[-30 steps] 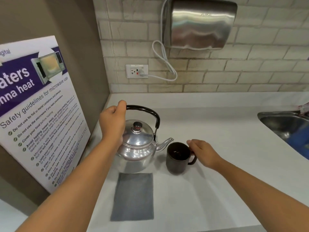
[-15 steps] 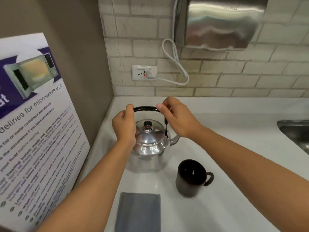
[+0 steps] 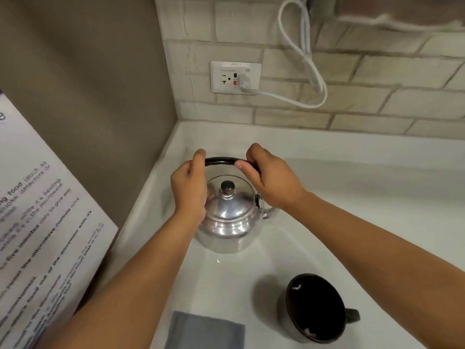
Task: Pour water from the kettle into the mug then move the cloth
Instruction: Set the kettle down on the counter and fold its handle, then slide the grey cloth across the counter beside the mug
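Observation:
A shiny metal kettle (image 3: 229,220) with a black knob and a black arched handle stands on the white counter (image 3: 364,187) near the corner, spout to the right. My left hand (image 3: 188,187) grips the handle's left end and my right hand (image 3: 270,176) grips its right end. A dark mug (image 3: 315,308) stands in front and to the right of the kettle, handle pointing right, with no hand on it. A grey folded cloth (image 3: 205,331) lies flat at the bottom edge, in front of the kettle and partly cut off.
A leaning poster (image 3: 42,222) with microwave safety text fills the left side. On the brick wall behind are a socket (image 3: 235,76) with a white cable (image 3: 304,54) plugged in, and the lower edge of a steel hand dryer (image 3: 392,16) at top right.
My right hand left the mug's handle and went up onto the kettle's handle beside my left hand. The view has moved closer and lower, so the sink is out of frame.

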A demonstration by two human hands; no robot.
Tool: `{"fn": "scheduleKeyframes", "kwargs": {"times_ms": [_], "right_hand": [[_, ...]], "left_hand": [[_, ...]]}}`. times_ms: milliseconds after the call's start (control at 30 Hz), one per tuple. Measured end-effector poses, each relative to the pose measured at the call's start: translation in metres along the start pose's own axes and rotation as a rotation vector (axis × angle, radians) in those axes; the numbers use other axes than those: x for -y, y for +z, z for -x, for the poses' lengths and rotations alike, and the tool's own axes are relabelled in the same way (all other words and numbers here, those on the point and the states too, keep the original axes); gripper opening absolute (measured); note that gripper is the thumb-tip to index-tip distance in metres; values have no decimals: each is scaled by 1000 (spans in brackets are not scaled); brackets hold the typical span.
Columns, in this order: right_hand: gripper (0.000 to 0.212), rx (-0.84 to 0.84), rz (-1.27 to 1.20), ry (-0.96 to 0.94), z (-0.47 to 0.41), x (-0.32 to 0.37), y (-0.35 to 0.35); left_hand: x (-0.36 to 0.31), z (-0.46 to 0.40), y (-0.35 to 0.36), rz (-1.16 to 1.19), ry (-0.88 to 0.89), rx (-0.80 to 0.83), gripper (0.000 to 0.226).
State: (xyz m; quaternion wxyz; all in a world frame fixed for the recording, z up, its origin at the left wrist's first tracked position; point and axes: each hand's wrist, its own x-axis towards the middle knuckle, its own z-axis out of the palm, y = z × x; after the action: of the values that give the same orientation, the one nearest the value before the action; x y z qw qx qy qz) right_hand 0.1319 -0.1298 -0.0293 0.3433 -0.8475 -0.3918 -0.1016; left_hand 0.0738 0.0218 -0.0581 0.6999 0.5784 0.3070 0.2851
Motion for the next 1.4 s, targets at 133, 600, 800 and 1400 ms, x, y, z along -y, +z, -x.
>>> {"fn": "scheduleKeyframes", "kwargs": {"times_ms": [133, 600, 800, 1400], "right_hand": [[37, -31, -39, 12, -6, -10, 8], [55, 257, -98, 425, -30, -50, 31], [59, 254, -73, 446, -28, -45, 29], [43, -88, 38, 293, 171, 44, -73]], "left_hand": [[6, -9, -5, -168, 142, 77, 62], [1, -70, 2, -1099, 205, 273, 68], [-3, -64, 2, -1124, 157, 233, 68], [31, 158, -114, -850, 607, 406, 27]]}}
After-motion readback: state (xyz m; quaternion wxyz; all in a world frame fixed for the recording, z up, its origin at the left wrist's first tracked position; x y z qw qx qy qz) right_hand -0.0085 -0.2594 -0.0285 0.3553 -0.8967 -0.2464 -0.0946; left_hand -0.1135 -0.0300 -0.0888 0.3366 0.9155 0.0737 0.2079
